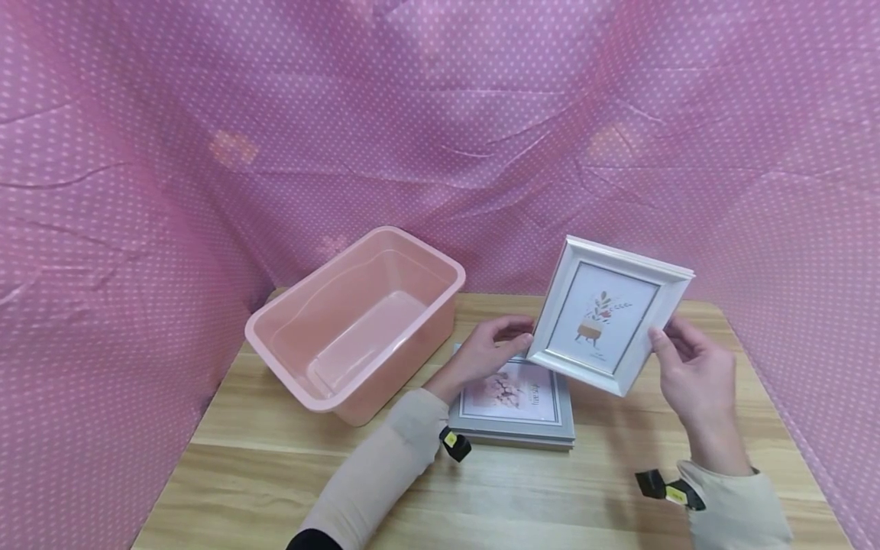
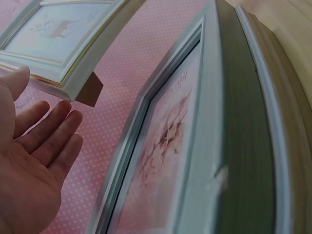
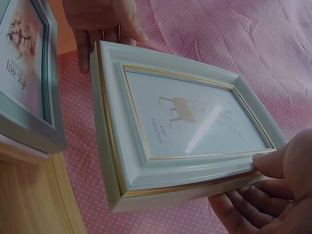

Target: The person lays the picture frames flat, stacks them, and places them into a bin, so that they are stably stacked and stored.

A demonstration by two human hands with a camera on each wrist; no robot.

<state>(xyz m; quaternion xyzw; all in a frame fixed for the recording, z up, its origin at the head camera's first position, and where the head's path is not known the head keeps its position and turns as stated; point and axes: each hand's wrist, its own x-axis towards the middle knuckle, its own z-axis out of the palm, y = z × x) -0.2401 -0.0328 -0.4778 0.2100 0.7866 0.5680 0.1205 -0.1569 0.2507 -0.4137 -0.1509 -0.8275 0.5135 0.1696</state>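
A white picture frame (image 1: 596,315) with gold inner lines and a plant drawing is held up, tilted, above the table. My right hand (image 1: 697,374) grips its right edge, thumb on the front and fingers behind. At its lower left corner is my left hand (image 1: 491,353), fingers extended and thumb near the edge; in the left wrist view this hand (image 2: 41,141) does not close round the frame. Beneath lies a grey-green picture frame (image 1: 512,409) with a pink flower print, stacked on at least one other frame (image 2: 285,117).
Left of the stack stands a pink plastic bin (image 1: 385,374), its visible inside bare. The wooden table (image 1: 227,466) extends under everything. A pink dotted cloth (image 1: 440,137) hangs at the back and both sides.
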